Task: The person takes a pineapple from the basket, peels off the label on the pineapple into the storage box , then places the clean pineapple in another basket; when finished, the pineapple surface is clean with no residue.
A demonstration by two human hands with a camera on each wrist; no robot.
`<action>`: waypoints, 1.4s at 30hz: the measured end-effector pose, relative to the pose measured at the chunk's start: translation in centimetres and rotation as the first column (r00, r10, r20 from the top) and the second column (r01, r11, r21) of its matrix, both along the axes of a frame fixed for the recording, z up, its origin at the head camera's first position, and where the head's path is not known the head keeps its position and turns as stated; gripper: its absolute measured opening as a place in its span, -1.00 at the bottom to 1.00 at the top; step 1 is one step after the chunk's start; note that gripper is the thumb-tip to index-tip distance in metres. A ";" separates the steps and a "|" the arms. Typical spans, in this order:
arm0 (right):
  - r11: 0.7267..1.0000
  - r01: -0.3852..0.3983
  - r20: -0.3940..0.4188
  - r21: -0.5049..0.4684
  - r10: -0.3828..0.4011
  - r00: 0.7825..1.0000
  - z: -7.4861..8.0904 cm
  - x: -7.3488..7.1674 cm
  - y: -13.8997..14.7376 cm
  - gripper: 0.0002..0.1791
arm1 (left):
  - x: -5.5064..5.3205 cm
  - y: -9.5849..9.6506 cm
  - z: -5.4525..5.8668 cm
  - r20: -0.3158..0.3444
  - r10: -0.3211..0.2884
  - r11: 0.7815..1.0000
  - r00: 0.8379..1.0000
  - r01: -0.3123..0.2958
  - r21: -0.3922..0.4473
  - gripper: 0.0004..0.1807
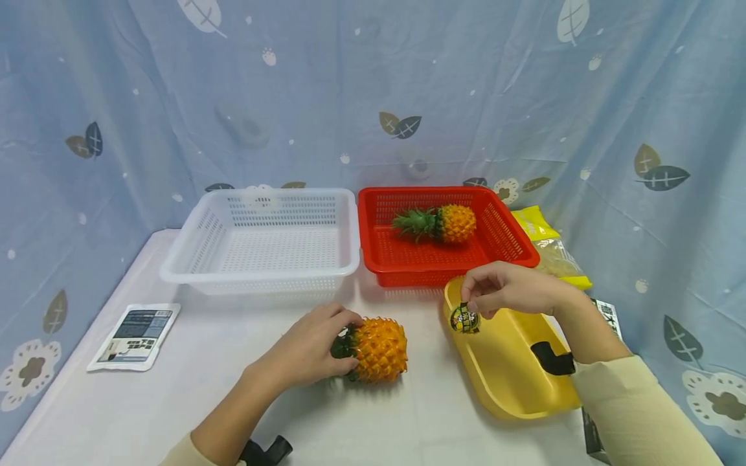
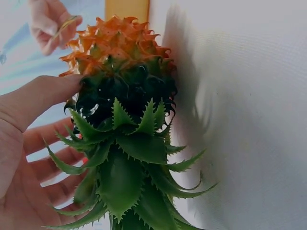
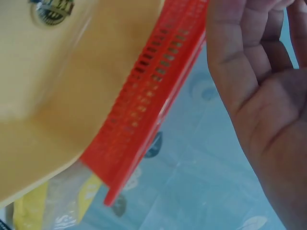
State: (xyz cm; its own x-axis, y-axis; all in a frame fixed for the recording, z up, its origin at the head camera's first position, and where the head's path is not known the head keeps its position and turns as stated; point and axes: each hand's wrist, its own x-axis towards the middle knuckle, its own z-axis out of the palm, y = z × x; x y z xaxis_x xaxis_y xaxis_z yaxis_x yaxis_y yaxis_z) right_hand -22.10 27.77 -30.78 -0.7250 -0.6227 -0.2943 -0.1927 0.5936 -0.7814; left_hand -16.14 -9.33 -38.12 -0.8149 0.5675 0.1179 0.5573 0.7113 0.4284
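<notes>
An orange pineapple (image 1: 381, 349) with a dark green base and leafy crown lies on its side on the white table. My left hand (image 1: 315, 346) holds it near the crown, thumb on one side and fingers round the other. In the left wrist view the spiky green leaves (image 2: 127, 177) lie alongside my spread fingers. Over the left rim of a yellow tub (image 1: 507, 362), my right hand (image 1: 501, 291) pinches a small round printed sticker (image 1: 464, 318) between thumb and fingertips. The right wrist view cuts off those fingertips. A round dark label (image 3: 53, 10) shows against the tub there.
Behind stand a white basket (image 1: 262, 278) and a red basket (image 1: 449, 272) with another pineapple (image 1: 454, 223) in it. A flat printed packet (image 1: 136, 336) lies at left. A yellow and clear bag (image 1: 553, 249) lies right of the red basket.
</notes>
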 end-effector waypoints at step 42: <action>0.925 0.193 -0.103 0.328 -0.168 0.980 -5.4 -2.1 4.2 -0.85 | 0.0 0.1 0.1 0.006 0.019 1.000 1.000 -0.018 -0.008 -0.40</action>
